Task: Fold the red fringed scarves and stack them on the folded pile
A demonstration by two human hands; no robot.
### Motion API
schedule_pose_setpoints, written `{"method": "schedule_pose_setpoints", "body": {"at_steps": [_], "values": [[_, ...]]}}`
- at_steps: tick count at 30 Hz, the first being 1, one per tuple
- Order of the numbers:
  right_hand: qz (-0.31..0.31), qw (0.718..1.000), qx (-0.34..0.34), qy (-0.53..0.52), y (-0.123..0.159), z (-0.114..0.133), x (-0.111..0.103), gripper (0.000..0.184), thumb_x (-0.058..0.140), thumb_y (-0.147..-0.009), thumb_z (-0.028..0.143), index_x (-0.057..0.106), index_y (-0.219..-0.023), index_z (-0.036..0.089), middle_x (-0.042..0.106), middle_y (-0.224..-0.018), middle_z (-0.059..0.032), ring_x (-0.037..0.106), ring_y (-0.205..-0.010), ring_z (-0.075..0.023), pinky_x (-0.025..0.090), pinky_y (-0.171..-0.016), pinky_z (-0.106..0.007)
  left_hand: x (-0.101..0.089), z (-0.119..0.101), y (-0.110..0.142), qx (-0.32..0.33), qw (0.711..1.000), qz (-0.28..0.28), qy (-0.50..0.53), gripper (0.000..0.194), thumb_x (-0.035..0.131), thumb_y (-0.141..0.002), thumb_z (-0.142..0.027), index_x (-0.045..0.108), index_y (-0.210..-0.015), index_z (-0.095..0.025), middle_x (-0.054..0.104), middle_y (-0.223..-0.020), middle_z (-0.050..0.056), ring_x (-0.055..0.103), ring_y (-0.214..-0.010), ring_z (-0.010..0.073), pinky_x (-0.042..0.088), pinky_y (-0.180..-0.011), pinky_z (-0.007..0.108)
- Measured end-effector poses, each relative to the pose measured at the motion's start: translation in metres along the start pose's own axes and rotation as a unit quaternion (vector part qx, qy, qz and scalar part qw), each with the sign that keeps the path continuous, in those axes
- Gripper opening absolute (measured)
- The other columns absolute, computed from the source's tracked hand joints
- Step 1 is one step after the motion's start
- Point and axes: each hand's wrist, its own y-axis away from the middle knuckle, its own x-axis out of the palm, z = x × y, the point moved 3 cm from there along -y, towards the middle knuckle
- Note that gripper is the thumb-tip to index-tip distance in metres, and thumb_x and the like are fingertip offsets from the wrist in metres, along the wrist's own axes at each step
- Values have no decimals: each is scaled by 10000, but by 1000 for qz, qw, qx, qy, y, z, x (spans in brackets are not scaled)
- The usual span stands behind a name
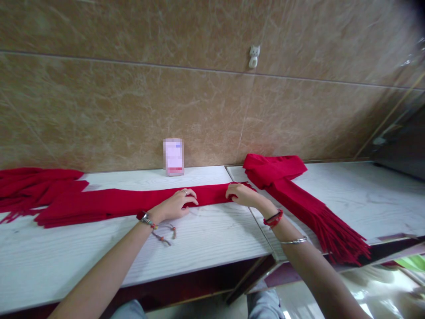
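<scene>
A long, narrow folded red scarf (126,201) lies flat across the white tabletop, its fringe at the right end. My left hand (181,204) rests on the scarf near its middle, fingers bent and apart over the cloth. Close to the fringed end, my right hand (241,195) has its fingers curled onto the scarf; the fingertips are partly hidden. To the right lies a second red scarf (292,195), bent over at the back, with its fringe hanging past the front edge. More red cloth with fringe (36,186) is bunched at the far left.
A pink phone-like object (173,157), its face blurred, leans upright against the brown tiled wall (133,110). Two white tables (199,248) meet at a seam under my right arm. A small white cat-shaped hook (254,56) is on the wall. A dark object (401,137) stands far right.
</scene>
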Motion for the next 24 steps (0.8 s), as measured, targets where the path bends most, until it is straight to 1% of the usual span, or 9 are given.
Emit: {"method": "schedule_pose_setpoints", "body": {"at_steps": [2, 5, 7, 11, 13, 14, 16, 19, 24], "values": [[6, 1000, 5, 1, 1, 1, -2, 304, 450, -686, -6, 668, -807, 168, 650, -829, -44, 574, -787, -148, 437, -752, -252, 4, -2, -2, -6, 1000, 9, 1, 331, 406, -842, -109, 569, -1115, -203, 443, -1329, 43, 367, -1236, 161, 240, -1055, 349], [9, 1000, 12, 8, 5, 0, -6, 273, 472, -705, 18, 678, -791, 174, 656, -816, -44, 581, -782, -149, 443, -752, -258, 12, -1, -3, -39, 997, 64, -1, 395, 291, -944, -234, 357, -1333, -239, 317, -1431, 40, 214, -1331, 172, 111, -1082, 455], [1, 1000, 7, 11, 6, -2, -10, 236, 499, -718, 40, 683, -779, 175, 658, -793, -45, 585, -785, -156, 451, -756, -269, 16, 1, -3, -49, 994, 100, -8, 429, 269, -959, -328, 255, -1385, -286, 236, -1465, 26, 117, -1357, 212, 69, -1060, 531], [-89, 996, 5, -1, 2, 1, -14, 177, 515, -812, 164, 679, -879, 178, 655, -887, -78, 587, -860, -180, 466, -801, -322, 17, 1, -2, -44, 993, 106, -22, 417, 270, -957, -377, 280, -1373, -342, 212, -1472, 21, 77, -1358, 269, 73, -1022, 600], [-137, 990, 22, 4, -4, 8, -7, 258, 453, -876, 236, 631, -1052, 173, 623, -1056, -121, 558, -996, -203, 441, -876, -376, 16, 1, -2, -50, 994, 97, -28, 408, 283, -952, -387, 316, -1358, -351, 214, -1471, 31, 90, -1354, 292, 97, -1013, 609], [-139, 990, 30, 16, -8, 12, 0, 312, 420, -897, 264, 577, -1151, 172, 583, -1154, -139, 517, -1085, -221, 413, -917, -416, 16, 1, -2, -57, 993, 95, -30, 406, 293, -948, -398, 334, -1350, -355, 209, -1472, 34, 90, -1351, 307, 105, -1006, 616], [-96, 993, 36, 54, -14, 22, 17, 408, 379, -917, 316, 442, -1297, 180, 471, -1312, -155, 395, -1228, -259, 348, -965, -504, 16, 2, -2, -75, 992, 98, -33, 404, 297, -944, -405, 347, -1342, -367, 191, -1477, 35, 91, -1346, 331, 119, -993, 628], [-10, 993, 43, 105, -16, 30, 39, 474, 349, -925, 368, 334, -1364, 191, 356, -1402, -153, 293, -1291, -301, 312, -958, -584, 14, 3, -1, -97, 989, 109, -27, 390, 269, -950, -382, 359, -1329, -395, 196, -1476, 14, 123, -1340, 339, 152, -989, 617], [52, 987, 92, 123, -4, 17, 37, 426, 369, -917, 371, 437, -1297, 191, 347, -1401, -169, 295, -1284, -336, 331, -908, -640, 8, 4, 3, -78, 993, 87, -21, 382, 273, -947, -353, 408, -1301, -399, 306, -1437, 6, 222, -1316, 329, 220, -995, 558]]}}
